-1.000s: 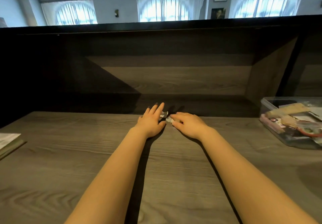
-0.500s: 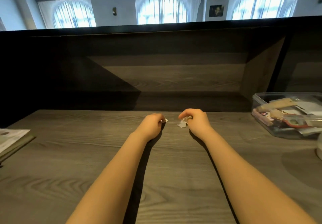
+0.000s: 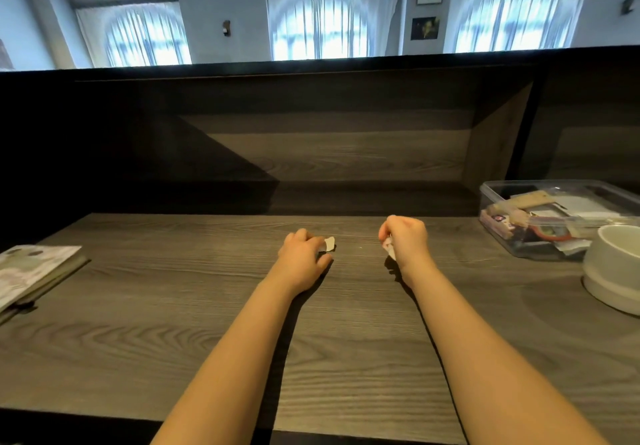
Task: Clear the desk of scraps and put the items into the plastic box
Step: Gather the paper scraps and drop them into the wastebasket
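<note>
Desk (image 3: pixel 346 340), left fingers (image 3: pixel 304 236) pinch scrap (image 3: pixel 329 244), right fingers (image 3: pixel 393 226) clutch second scrap (image 3: pixel 388 247), box (image 3: pixel 485 188) far right

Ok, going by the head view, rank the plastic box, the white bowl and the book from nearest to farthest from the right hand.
From the right hand:
1. The plastic box, just to its right, by the back panel.
2. The white bowl, further right, at the frame edge.
3. The book, far left, beyond the left hand.

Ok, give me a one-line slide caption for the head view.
Left hand grips one scrap, right hand a second scrap, at the desk; plastic box sits far right.
</note>
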`<state>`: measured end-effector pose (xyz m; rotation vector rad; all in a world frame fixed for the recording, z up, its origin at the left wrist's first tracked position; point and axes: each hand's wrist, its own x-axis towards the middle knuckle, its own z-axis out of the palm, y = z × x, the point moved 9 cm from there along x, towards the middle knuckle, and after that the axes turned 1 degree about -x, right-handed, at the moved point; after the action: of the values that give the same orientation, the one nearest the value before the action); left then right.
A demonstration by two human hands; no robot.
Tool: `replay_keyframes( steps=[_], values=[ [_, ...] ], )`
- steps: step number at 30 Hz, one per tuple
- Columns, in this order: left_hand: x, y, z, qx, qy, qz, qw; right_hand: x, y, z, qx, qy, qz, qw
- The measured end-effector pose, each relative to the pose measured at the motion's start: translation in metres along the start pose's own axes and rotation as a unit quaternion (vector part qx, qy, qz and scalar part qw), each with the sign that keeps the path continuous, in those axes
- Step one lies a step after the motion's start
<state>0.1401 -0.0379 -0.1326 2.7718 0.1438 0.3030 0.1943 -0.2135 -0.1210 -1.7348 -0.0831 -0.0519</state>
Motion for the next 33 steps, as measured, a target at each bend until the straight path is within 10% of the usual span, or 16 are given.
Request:
replay_keyframes(
  steps=[13, 33],
  values=[
    [0.003, -0.002, -0.005, -0.016, 0.043, -0.014, 0.999, 0.015, -0.02, -0.007, -0.079, 0.064, -0.09, 0.991],
    [0.004, -0.002, 0.001, 0.078, 0.013, -0.055, 0.995, -0.007, -0.041, 0.039, -0.229, -0.058, -0.198, 0.951]
  ],
)
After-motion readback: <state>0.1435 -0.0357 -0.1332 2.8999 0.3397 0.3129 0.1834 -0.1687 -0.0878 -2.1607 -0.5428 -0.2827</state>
